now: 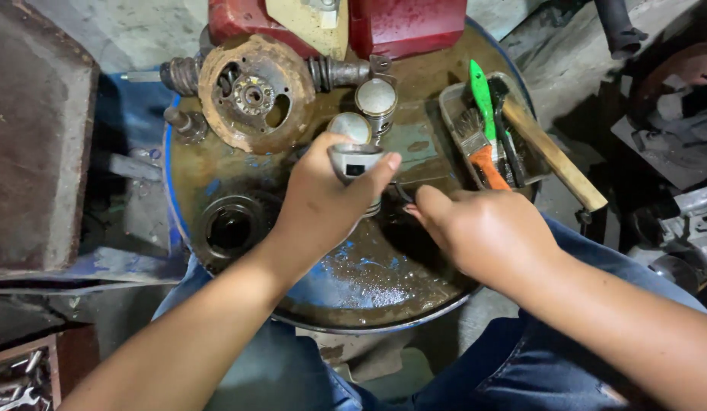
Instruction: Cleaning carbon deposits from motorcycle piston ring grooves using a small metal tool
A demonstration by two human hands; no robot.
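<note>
My left hand (pixel 323 199) grips a grey metal piston (pixel 356 156) upright over the oily top of a blue drum (pixel 384 289). My right hand (pixel 486 232) is just to the right of it, fingers curled near the piston's lower end; what the fingertips hold is hidden. A second grey piston (pixel 376 103) stands just behind. A rusty round engine plate (pixel 254 91) with a crankshaft (pixel 339 72) lies at the back left, in front of a red engine body (pixel 403 27).
A shallow tray (pixel 452 106) at the right holds a paintbrush (pixel 479 148), a green-handled tool (pixel 481 91) and a wooden-handled tool (pixel 555 156). A round bung hole (pixel 230 227) sits in the drum's left side. Wrenches (pixel 15 384) lie at bottom left. Metal parts crowd the right floor.
</note>
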